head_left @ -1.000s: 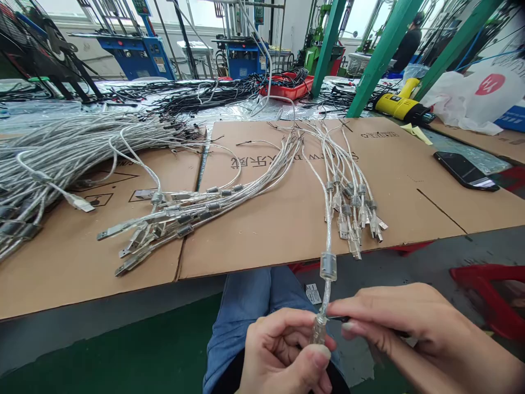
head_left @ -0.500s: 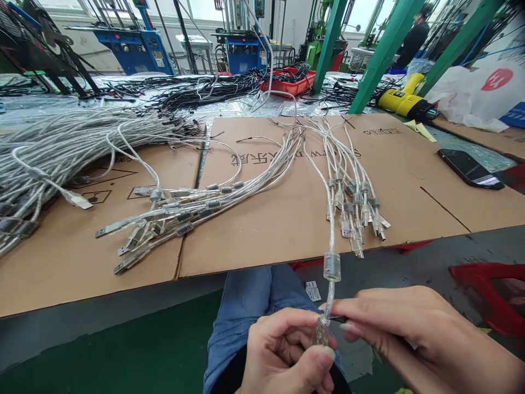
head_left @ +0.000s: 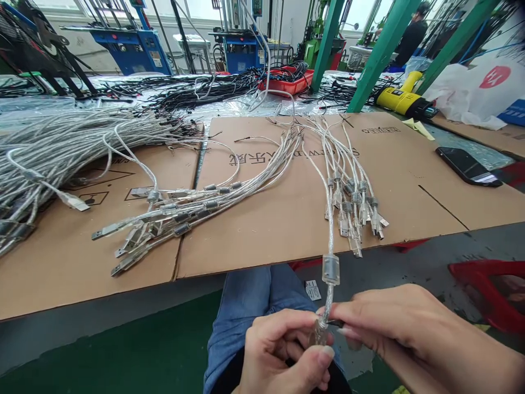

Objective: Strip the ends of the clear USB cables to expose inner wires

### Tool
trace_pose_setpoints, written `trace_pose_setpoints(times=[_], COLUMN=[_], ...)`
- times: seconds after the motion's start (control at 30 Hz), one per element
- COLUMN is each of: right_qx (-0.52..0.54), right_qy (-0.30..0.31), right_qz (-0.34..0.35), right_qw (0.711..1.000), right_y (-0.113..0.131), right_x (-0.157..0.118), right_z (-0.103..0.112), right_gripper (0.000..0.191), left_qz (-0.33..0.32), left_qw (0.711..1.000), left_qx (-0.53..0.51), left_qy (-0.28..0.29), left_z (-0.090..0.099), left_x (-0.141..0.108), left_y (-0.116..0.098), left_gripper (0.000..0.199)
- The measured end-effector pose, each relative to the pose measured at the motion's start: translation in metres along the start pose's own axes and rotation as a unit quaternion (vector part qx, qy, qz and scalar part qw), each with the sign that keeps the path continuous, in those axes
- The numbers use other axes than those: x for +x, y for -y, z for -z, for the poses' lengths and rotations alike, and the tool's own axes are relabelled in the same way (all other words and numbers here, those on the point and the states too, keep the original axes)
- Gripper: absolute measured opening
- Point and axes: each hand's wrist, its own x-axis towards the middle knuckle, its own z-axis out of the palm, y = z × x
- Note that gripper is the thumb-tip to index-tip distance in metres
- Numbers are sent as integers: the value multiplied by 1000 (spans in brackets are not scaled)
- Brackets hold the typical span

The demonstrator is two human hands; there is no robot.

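At the bottom centre of the frame, the left hand pinches a clear connector between thumb and fingers — grip closed on the piece. The right hand, lower right, grasps a thin dark object mostly hidden by the fingers; its visible end lies at the connector's neck, contact not discernible. From the connector, a clear-sheathed cable runs upward through a grey cylinder and over the near edge of a cardboard sheet. Just right of this cable: a cluster of cables, plugs pointing down the frame. Centre left: a second cluster, plugs toward the lower left. Left edge: a large bundle of similar cables. Right side: a black phone flat on the cardboard. Upper centre — a red tray holding dark cables.
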Motion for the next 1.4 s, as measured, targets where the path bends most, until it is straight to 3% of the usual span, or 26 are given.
trace_pose_setpoints(times=[0.1, 0.23, 0.43, 0.7, 0.83, 0.97, 1.1, 1.17, 1.27, 1.4], right_qx=[12, 101, 61, 112, 171, 296, 352, 341, 306, 165], right_qy=[36, 68, -132, -265, -290, -261, -198, -182, -133, -125], right_qz=[-47, -113, -51, 51, 5, -103, -134, -173, -222, -180], right_qw=[998, 986, 988, 956, 942, 913, 905, 906, 916, 962], right_y=[0, -2, -3, -4, -5, -4, -6, -8, -10, -10], right_x=[0, -6, -5, -3, -3, -1, -5, -9, -17, -25], right_z=[7, 11, -5, -30, -37, -37, -28, -20, -11, -4], right_gripper=[31, 25, 16, 34, 26, 21, 15, 8, 22, 24], left_qz=[2, 16, 9, 31, 27, 29, 37, 45, 49, 71], left_qw=[1000, 996, 990, 985, 991, 991, 987, 988, 990, 991], left_qx=[-28, -80, -130, -163, -130, -124, -140, -136, -127, -109], left_qy=[3, 27, 46, 52, 34, 47, 66, 54, 39, 42], left_z=[-2, -5, -6, -6, -5, -7, -8, -9, -9, -11], left_x=[1, 4, 5, 5, 4, 5, 5, 5, 4, 4], left_y=[-1, -2, 1, 6, 9, 9, 4, 1, -2, -1], left_gripper=[32, 25, 22, 22, 24, 23, 22, 21, 21, 21])
